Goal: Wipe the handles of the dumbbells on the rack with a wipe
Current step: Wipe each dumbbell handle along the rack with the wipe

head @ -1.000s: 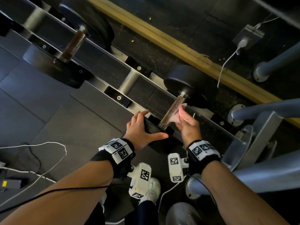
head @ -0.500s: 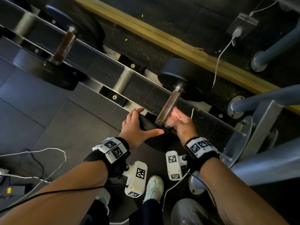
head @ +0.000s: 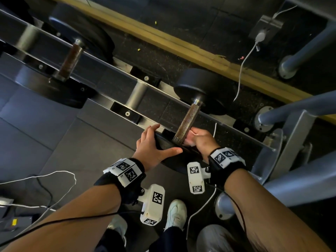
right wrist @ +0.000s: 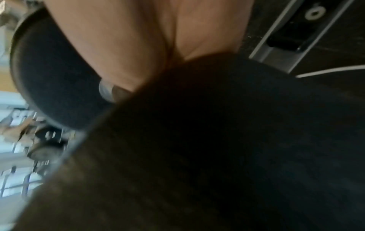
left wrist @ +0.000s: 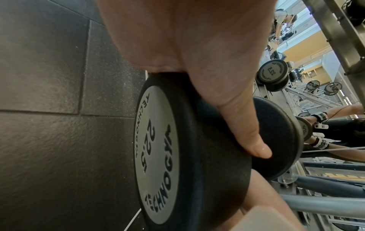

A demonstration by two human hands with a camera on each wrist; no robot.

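Observation:
A dumbbell lies across the rack (head: pixel 136 94), its knurled handle (head: pixel 187 119) running between a far black head (head: pixel 203 88) and a near head under my hands. My right hand (head: pixel 198 138) grips a pale wipe (head: pixel 187 141) against the near end of that handle. My left hand (head: pixel 154 144) rests flat on the near head, fingers straight and thumb spread. The left wrist view shows the palm and thumb (left wrist: pixel 247 132) on the head's grey "22.5" plate (left wrist: pixel 156 156). The right wrist view is blurred and mostly dark. A second dumbbell's brownish handle (head: pixel 71 59) sits further left.
Grey machine tubes and a steel upright (head: pixel 298 128) crowd the right side. A white cable (head: pixel 243 70) hangs from a plug behind the rack, and more cables (head: pixel 60 180) lie on the floor at left. My white shoe (head: pixel 177 213) stands below the rack.
My right hand slid the wipe down the handle from its middle to the near end. The left hand stayed on the dumbbell head.

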